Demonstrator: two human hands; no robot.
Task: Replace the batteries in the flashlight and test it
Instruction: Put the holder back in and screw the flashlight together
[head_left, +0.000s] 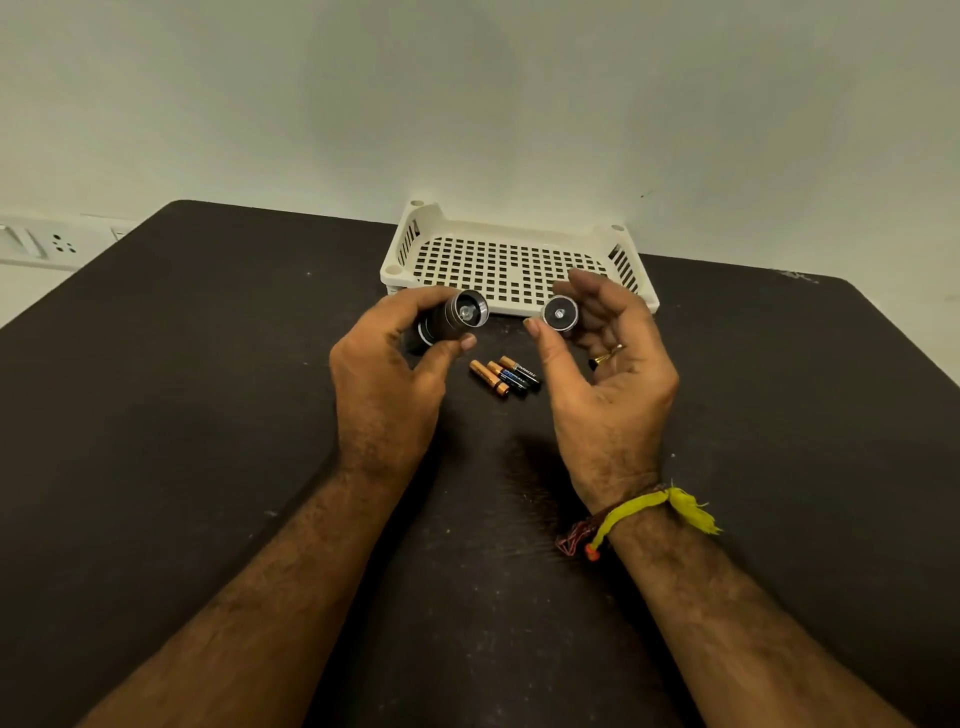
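Left hand (387, 374) gripping flashlight (452, 319); right hand (605, 364) pinching cap (560, 313), batteries (504, 376) between

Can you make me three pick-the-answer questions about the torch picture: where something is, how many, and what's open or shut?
1. Where are the batteries?
A. In the tray
B. On the table between the hands
C. In the right hand

2. How many batteries lie there?
A. One
B. Three
C. Six

3. The torch is:
A. Closed
B. Open, cap off
C. In the tray

Answers:
1 B: they lie on the dark table, in front of the empty white tray.
2 B: three lie side by side.
3 B: the left hand holds the torch, and the right hand holds the cap apart.
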